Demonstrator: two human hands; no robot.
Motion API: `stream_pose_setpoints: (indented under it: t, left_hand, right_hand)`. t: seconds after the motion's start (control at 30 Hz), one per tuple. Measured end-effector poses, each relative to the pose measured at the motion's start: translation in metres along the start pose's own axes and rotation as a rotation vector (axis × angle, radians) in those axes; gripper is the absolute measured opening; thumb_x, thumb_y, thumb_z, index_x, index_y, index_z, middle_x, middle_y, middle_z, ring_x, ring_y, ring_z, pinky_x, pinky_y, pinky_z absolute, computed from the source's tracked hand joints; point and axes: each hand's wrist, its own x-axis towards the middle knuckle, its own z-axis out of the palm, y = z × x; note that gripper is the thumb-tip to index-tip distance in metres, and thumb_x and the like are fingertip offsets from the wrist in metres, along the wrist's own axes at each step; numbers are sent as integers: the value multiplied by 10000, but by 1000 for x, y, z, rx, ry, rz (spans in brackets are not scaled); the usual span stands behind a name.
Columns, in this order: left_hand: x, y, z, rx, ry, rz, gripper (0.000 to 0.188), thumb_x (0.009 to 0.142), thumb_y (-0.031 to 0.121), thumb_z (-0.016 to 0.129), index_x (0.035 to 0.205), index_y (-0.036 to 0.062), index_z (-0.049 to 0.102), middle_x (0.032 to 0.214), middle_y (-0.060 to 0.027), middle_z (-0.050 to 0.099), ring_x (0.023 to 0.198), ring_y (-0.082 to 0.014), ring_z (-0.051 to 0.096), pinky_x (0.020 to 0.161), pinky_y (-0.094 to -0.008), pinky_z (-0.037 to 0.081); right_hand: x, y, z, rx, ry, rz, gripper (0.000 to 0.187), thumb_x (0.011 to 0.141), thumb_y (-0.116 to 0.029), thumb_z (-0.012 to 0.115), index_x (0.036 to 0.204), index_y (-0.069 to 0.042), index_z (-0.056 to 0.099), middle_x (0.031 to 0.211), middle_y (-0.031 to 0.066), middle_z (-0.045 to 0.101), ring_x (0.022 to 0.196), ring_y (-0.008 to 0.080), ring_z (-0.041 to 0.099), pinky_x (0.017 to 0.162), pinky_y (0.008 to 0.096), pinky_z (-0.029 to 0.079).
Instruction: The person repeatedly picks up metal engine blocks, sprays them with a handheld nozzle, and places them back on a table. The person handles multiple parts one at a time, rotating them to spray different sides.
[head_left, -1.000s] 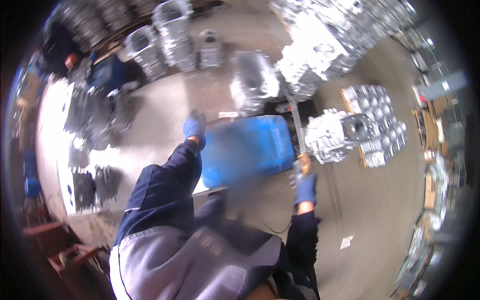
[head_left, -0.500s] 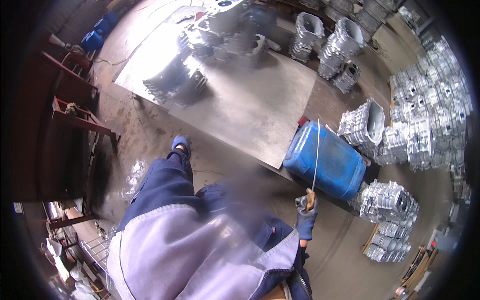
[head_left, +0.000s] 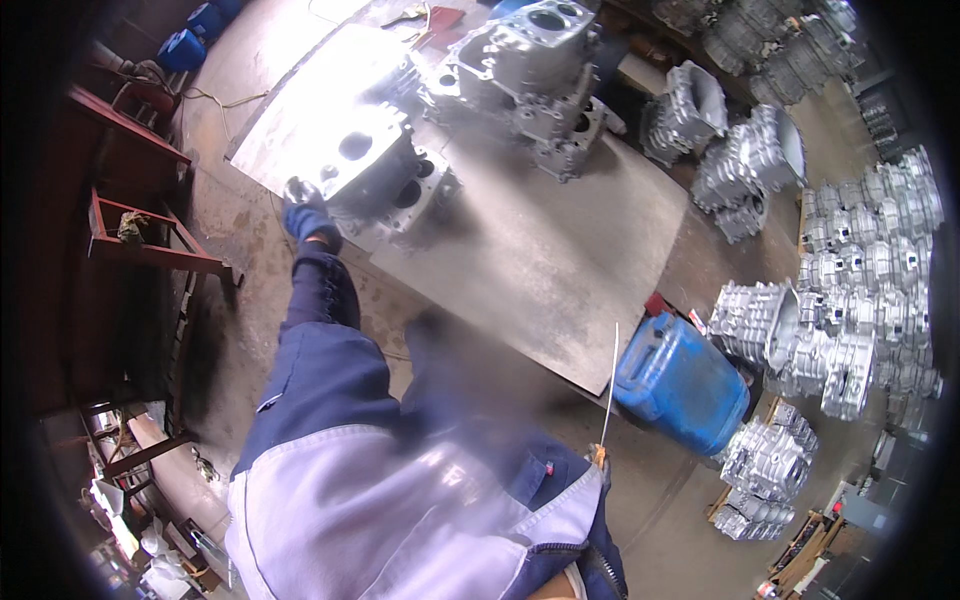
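My left hand point(head_left: 310, 216), in a blue glove with grey fingertips, reaches to the table's near edge, its fingers curled against the corner of a bright metal casting point(head_left: 372, 165) with a large round hole in its flat top. Glare washes out part of that casting. My right hand point(head_left: 604, 464) is low at my right side, mostly hidden behind my jacket. It grips the brown handle point(head_left: 599, 454) of a long thin metal rod point(head_left: 611, 385) that points up and away. Farther along the table stands a taller metal housing point(head_left: 530, 70) with holes in its top flange.
The metal-topped table point(head_left: 560, 270) has a blue jerrycan point(head_left: 685, 385) at its right corner. Stacked silver castings point(head_left: 840, 260) line the right side, with more housings point(head_left: 750, 165) on the floor behind. A red steel frame point(head_left: 165, 255) stands at left; blue containers point(head_left: 182, 50) are far left.
My left hand has moved forward and left onto the casting. My right hand has drawn down and back, partly behind the jacket, with the rod. The view has shifted, showing the table lower.
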Motion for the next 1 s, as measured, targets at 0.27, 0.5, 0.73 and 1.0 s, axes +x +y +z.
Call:
stream_pose_setpoints:
  t: [0.27, 0.5, 0.73, 1.0]
  left_hand:
    - [168, -145, 95, 98, -885, 27, 585, 1042, 452, 447, 1430, 16, 497, 1420, -129, 562, 1309, -258, 525, 1086, -374, 416]
    - [157, -129, 135, 141, -1136, -77, 498, 1011, 286, 559, 1423, 9, 514, 1399, -102, 586, 1243, -209, 551, 1062, -312, 406]
    - [140, -157, 144, 63, -1181, -126, 528, 992, 248, 589, 1451, 10, 482, 1414, -95, 572, 1241, -197, 547, 1062, -304, 402]
    - [86, -108, 152, -486, -1342, -242, 576, 970, 204, 623, 1482, 11, 446, 1430, -88, 557, 1240, -183, 542, 1062, -295, 398]
  right_hand:
    - [59, -78, 131, -240, -155, -139, 404, 931, -158, 686, 1284, 6, 579, 1163, 138, 677, 1023, 259, 652, 917, 355, 505]
    - [161, -131, 299, -567, -308, -311, 303, 860, -97, 703, 1150, -69, 619, 1059, 95, 721, 939, 160, 681, 826, 314, 541]
    - [213, -146, 423, -473, -417, -176, 313, 843, -131, 703, 1142, -83, 621, 1042, 73, 716, 939, 168, 681, 847, 325, 541]
    - [226, -123, 430, -534, -434, -54, 444, 838, -277, 697, 1239, -113, 599, 1047, 114, 709, 957, 245, 671, 859, 380, 538]
